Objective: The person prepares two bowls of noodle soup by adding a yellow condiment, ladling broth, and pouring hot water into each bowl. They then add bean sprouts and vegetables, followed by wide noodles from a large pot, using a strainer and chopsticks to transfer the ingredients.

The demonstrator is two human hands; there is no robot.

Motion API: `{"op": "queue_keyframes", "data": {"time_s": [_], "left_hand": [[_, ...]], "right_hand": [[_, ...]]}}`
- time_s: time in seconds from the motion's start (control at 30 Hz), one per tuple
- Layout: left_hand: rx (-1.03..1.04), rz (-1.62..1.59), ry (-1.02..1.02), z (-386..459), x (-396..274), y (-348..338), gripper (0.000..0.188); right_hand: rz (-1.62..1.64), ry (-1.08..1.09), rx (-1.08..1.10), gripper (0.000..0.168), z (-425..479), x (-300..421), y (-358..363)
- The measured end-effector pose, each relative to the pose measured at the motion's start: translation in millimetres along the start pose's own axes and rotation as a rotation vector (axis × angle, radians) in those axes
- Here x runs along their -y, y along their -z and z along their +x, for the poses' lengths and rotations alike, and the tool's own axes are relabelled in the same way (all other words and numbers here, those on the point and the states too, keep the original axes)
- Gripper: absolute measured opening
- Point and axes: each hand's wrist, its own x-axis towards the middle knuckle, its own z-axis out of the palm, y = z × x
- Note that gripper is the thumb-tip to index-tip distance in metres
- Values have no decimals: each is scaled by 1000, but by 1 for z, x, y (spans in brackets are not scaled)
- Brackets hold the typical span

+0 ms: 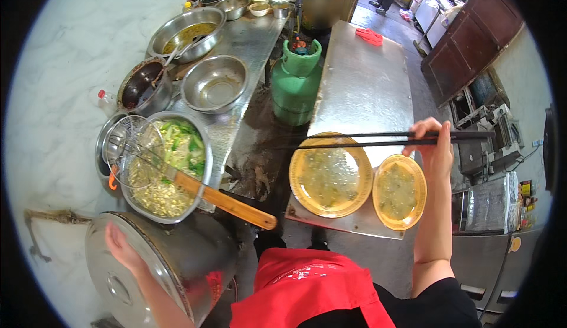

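My right hand (433, 146) grips a pair of long dark chopsticks (376, 142), held level above two yellow-rimmed bowls of cloudy soup, the larger bowl (330, 181) and the smaller bowl (398, 193). Over the round metal lid (116, 283) of a large steel pot hovers my left hand (119, 244), holding nothing, its fingers blurred; contact with the lid cannot be told. A wire strainer with a wooden handle (239, 206) rests across a steel basin (165, 217) of bean sprouts and green vegetables.
On the left counter (239, 80) stand an empty-looking steel bowl (217, 86), a dark-stained pot (144, 84) and a basin of yellowish liquid (190, 33). A green gas cylinder (294, 88) is between the counter and the metal table (363, 84). A red cloth (369, 36) lies at its far end.
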Motion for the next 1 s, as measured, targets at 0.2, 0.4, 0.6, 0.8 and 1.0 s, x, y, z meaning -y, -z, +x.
{"op": "queue_keyframes", "data": {"time_s": [0.2, 0.4, 0.6, 0.8, 1.0], "left_hand": [[207, -70, 287, -175, -15, -33, 24], [361, -63, 314, -255, -38, -30, 23], [376, 3, 443, -295, -34, -8, 22], [394, 23, 444, -316, -28, 4, 23], [430, 19, 436, -319, -28, 6, 23]], "right_hand": [[-207, -193, -97, 31, -55, -55, 113], [-145, -342, 34, 25, -61, -79, 133], [-140, -347, 176, 20, -55, -76, 118], [-126, -375, 155, 19, -40, -83, 127], [-106, -422, 42, 18, -32, -74, 142]]}}
